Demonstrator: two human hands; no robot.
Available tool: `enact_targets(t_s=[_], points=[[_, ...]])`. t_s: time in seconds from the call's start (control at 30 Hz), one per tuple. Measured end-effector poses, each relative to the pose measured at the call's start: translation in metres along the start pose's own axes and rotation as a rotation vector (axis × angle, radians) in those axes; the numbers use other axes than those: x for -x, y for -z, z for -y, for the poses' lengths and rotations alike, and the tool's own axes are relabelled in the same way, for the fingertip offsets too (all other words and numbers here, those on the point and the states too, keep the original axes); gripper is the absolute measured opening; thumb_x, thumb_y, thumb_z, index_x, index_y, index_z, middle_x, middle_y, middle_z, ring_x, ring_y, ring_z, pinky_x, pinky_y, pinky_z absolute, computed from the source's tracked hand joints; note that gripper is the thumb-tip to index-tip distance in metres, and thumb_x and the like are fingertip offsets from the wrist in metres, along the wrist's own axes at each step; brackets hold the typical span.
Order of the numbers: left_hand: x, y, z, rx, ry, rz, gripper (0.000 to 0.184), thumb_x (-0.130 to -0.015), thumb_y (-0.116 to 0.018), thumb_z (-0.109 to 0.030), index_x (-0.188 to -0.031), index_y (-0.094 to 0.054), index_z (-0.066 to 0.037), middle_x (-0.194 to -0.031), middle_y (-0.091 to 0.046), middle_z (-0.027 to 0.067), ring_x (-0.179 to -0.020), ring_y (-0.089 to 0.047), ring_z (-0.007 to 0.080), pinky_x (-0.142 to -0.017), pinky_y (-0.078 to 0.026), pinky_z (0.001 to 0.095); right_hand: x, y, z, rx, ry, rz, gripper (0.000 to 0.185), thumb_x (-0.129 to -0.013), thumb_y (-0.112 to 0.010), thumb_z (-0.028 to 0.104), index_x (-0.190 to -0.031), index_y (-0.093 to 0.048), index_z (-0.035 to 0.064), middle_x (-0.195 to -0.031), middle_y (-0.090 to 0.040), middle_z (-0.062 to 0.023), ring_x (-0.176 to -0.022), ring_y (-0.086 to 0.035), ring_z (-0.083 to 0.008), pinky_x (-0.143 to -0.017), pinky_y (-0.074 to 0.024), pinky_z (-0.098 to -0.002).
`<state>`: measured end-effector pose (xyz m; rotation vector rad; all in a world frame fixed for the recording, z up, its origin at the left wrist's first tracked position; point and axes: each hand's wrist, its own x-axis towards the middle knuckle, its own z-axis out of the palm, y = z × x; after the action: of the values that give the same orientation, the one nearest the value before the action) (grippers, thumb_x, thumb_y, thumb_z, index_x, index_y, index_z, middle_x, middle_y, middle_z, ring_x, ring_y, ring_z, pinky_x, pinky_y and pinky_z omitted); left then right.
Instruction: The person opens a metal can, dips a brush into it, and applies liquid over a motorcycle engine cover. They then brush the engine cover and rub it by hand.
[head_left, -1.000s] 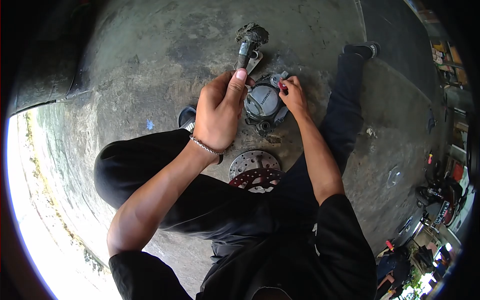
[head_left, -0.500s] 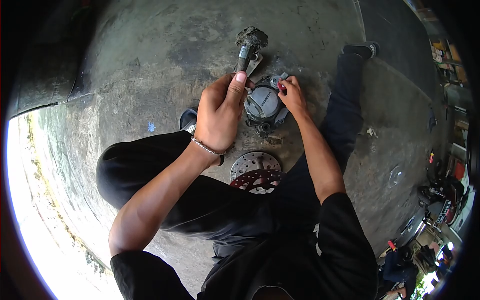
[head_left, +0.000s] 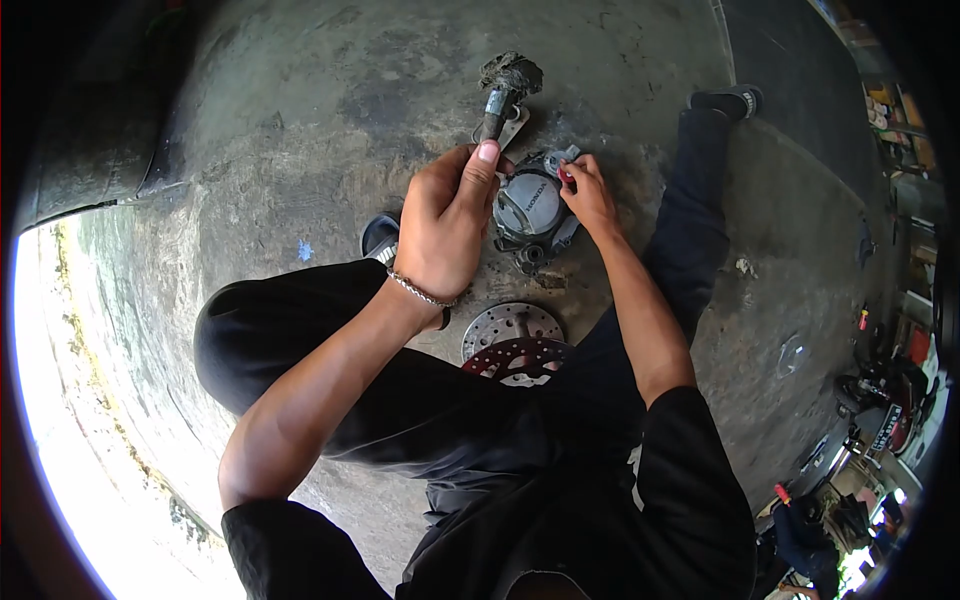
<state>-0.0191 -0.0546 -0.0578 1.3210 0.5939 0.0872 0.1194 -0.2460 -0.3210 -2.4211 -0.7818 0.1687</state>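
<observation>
My left hand (head_left: 447, 225) is closed around the handle of a brush (head_left: 497, 102) with a metal band and clumped, dirty bristles, held up at the far side. Below and right of it lies a round grey engine cover (head_left: 532, 205) marked HONDA, on the floor. My right hand (head_left: 592, 203) pinches a small red piece (head_left: 566, 175) at the cover's upper right edge. Fingers hide most of that piece, so its kind cannot be made out. A flat metal part (head_left: 515, 128) with a rounded end shows partly behind the brush.
Two perforated brake discs (head_left: 513, 328), one silver and one dark red, lie between my legs. My legs (head_left: 690, 200) flank the parts on the concrete floor (head_left: 300, 150). A motorcycle (head_left: 890, 405) and assorted gear stand at the far right.
The view has shifted very slightly. Less of the red piece shows at my right fingertips. My left hand keeps its hold on the brush.
</observation>
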Motion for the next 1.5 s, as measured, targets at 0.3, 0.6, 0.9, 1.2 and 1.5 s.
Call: enact_targets(t_s=[0.3, 0.6, 0.9, 1.2, 1.5], points=[[0.001, -0.002, 0.000, 0.000, 0.011, 0.002, 0.030, -0.096, -0.045, -0.024, -0.083, -0.058, 0.000, -0.059, -0.043, -0.0030, -0.050, -0.034, 0.0045, -0.045, -0.028, 0.0195, 0.002, 0.001, -0.001, 0.046, 0.011, 0.004, 0.035, -0.068, -0.062, -0.002, -0.101, -0.060, 0.0057, -0.099, -0.049, -0.0070, -0.079, -0.054, -0.0256, -0.071, -0.0469, -0.0324], [-0.001, -0.003, -0.001, -0.024, -0.013, -0.019, 0.031, -0.096, -0.046, -0.024, -0.083, -0.058, 0.001, -0.059, -0.043, -0.0026, -0.050, -0.035, 0.0049, -0.046, -0.028, 0.0199, -0.003, -0.003, 0.006, 0.087, 0.040, -0.011, 0.035, -0.068, -0.061, -0.003, -0.102, -0.059, 0.0059, -0.101, -0.048, -0.0072, -0.080, -0.053, -0.0261, -0.071, -0.0463, -0.0330], [-0.003, 0.000, 0.004, -0.057, -0.039, -0.011, 0.032, -0.096, -0.046, -0.025, -0.083, -0.058, 0.001, -0.059, -0.043, -0.0024, -0.051, -0.034, 0.0053, -0.046, -0.028, 0.0208, -0.007, -0.007, 0.004, 0.129, 0.068, 0.006, 0.030, -0.071, -0.061, 0.000, -0.100, -0.060, 0.0071, -0.096, -0.049, -0.0078, -0.074, -0.054, -0.0242, -0.066, -0.0471, -0.0328], [-0.005, 0.000, 0.007, -0.044, -0.041, 0.013, 0.032, -0.096, -0.046, -0.026, -0.083, -0.058, 0.000, -0.060, -0.042, -0.0021, -0.050, -0.034, 0.0057, -0.045, -0.029, 0.0209, 0.017, 0.016, -0.027, -0.161, -0.344, -0.108, 0.018, -0.077, -0.059, 0.012, -0.092, -0.060, 0.0025, -0.079, -0.054, -0.0095, -0.061, -0.054, -0.0204, -0.057, -0.0481, -0.0307], [-0.011, 0.002, 0.012, -0.070, -0.052, 0.032, 0.033, -0.096, -0.045, -0.028, -0.083, -0.058, 0.000, -0.061, -0.042, -0.0019, -0.049, -0.034, 0.0061, -0.045, -0.030, 0.0207, 0.043, -0.001, -0.067, 0.054, -0.703, 0.201, 0.024, -0.078, -0.057, 0.022, -0.082, -0.060, -0.0016, -0.075, -0.060, -0.0140, -0.062, -0.058, -0.0255, -0.056, -0.0495, -0.0341]])
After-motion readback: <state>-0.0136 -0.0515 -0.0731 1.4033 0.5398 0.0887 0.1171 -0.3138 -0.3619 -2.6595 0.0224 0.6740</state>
